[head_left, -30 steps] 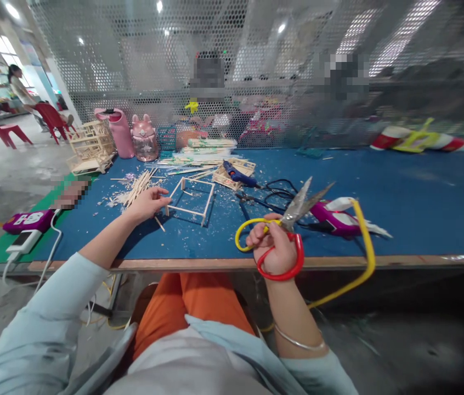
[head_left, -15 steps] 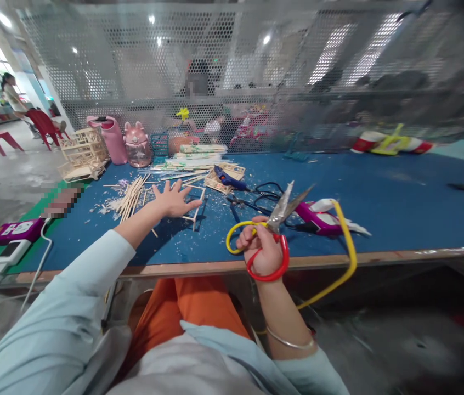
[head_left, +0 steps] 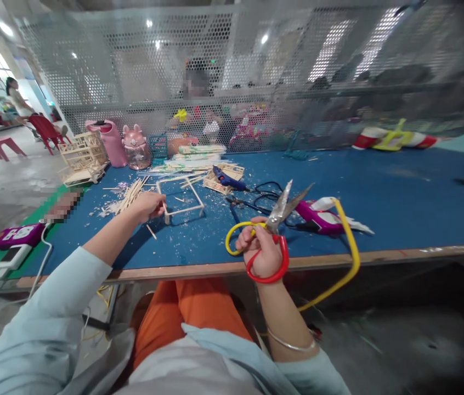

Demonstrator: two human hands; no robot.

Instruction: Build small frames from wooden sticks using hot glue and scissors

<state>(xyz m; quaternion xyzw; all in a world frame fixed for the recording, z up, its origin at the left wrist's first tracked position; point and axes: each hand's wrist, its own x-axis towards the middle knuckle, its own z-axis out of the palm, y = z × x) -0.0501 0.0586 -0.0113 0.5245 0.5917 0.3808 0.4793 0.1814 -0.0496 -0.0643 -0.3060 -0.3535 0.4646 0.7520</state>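
My left hand (head_left: 148,206) is closed at the near left corner of a square frame of thin wooden sticks (head_left: 193,193), its fingertips on the frame's left side. The frame lies just over the blue tabletop; I cannot tell whether it is lifted. Beside that hand is a pile of loose wooden sticks (head_left: 132,193). In my right hand (head_left: 265,257), at the table's front edge, is a pair of scissors (head_left: 278,213) with one yellow and one red handle loop. Their blades are spread and point up and away from me.
A blue glue gun (head_left: 228,180) lies on a small wooden piece behind the frame, its cable near some pliers (head_left: 236,203). Right of the scissors is a purple-and-white tool (head_left: 318,218). A pink bottle (head_left: 113,144) and a wooden stick model (head_left: 84,156) stand back left, before a perforated metal screen (head_left: 256,71).
My left hand was spread flat above the frame; it has moved left and toward me and closed on the frame's left side. My right hand and scissors stay nearly still.
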